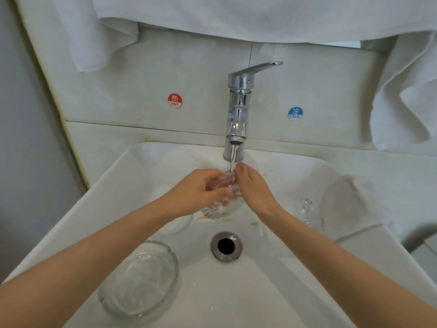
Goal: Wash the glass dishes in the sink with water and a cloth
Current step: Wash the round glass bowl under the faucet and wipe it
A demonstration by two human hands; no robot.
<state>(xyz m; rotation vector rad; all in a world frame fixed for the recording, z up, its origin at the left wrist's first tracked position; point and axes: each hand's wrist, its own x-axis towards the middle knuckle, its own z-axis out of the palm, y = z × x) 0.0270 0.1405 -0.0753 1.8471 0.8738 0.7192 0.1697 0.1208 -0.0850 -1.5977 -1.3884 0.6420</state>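
Head view. A white sink fills the lower frame, its drain near centre. At 12 o'clock from the drain stands a chrome faucet, with a stream of water running from its spout.

Directly under the stream, both hands meet around a ribbed glass dish, held tilted above the basin. The left hand is curled closed on the dish from the 9 o'clock side, fingers wrapped over its rim. The right hand presses against the dish from the 3 o'clock side with fingers fairly straight; whether it grips cannot be told.

A second glass bowl lies in the basin at 8 o'clock from the drain, partly under the left forearm. A small clear glass piece sits at 2 o'clock from the drain, just beside a white cloth lying on the sink's right edge.

On the wall, a red hot sticker sits left of the faucet, a blue cold sticker right. White towels hang above.
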